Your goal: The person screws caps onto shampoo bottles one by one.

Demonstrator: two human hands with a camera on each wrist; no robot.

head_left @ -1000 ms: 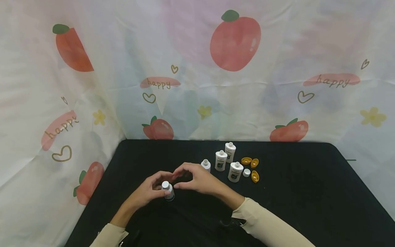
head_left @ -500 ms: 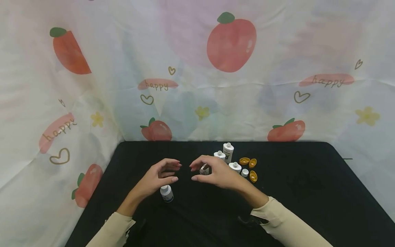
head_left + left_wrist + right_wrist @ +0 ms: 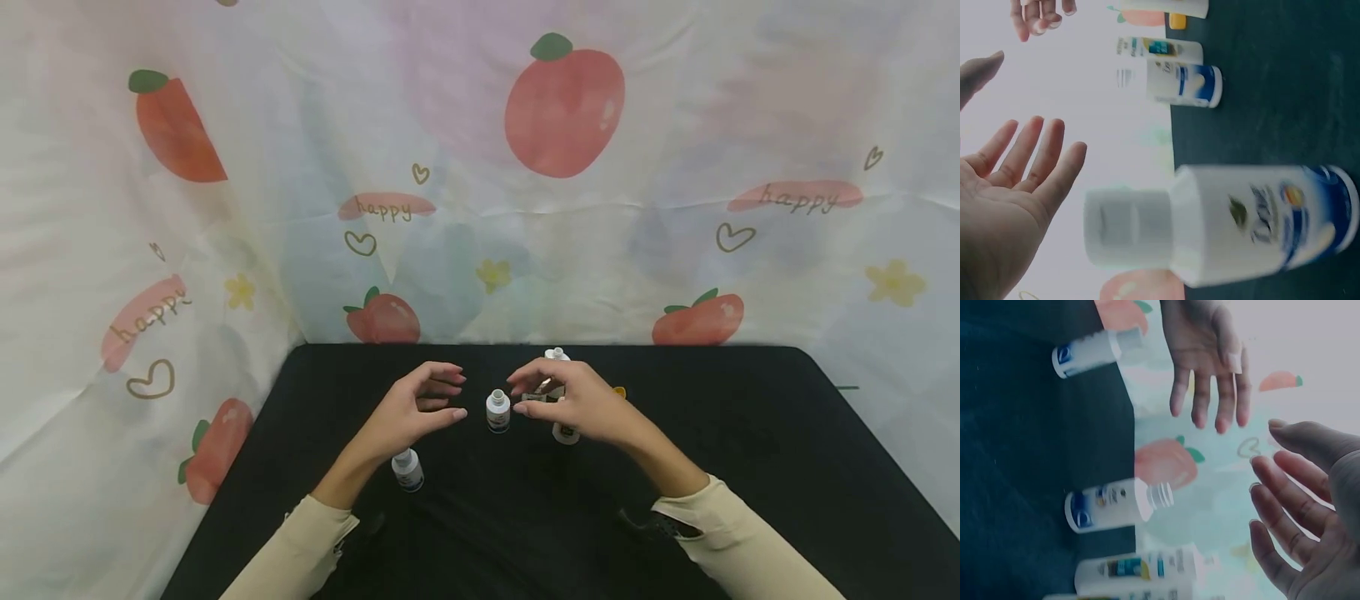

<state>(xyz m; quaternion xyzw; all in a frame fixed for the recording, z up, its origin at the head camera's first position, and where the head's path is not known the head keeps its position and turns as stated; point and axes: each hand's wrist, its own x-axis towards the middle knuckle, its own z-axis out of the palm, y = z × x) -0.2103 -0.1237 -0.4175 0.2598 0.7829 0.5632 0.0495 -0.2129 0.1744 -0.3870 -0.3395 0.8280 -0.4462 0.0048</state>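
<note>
My left hand [image 3: 412, 408] is raised over the table, its fingers relaxed and holding nothing. Below it stands a white bottle with a white cap [image 3: 408, 473], upright; the left wrist view shows this capped bottle [image 3: 1254, 225] large, with a blue band at its base. Between the two hands is a similar bottle without a cap [image 3: 498, 412], its threaded neck bare in the right wrist view. My right hand [image 3: 577, 400], loosely curved and empty, hovers just right of it. Several white bottles with labels [image 3: 1135, 573] are partly hidden behind that hand.
The black table [image 3: 750, 450] runs back to a fruit-print curtain [image 3: 450, 275]. An orange cap [image 3: 1177, 22] shows in the left wrist view; in the head view an orange piece [image 3: 618, 392] peeks out behind my right hand.
My left hand has let go of the capped bottle and risen forward and right, leaving it standing. My right hand has moved right, uncovering the capless bottle and covering bottles behind.
</note>
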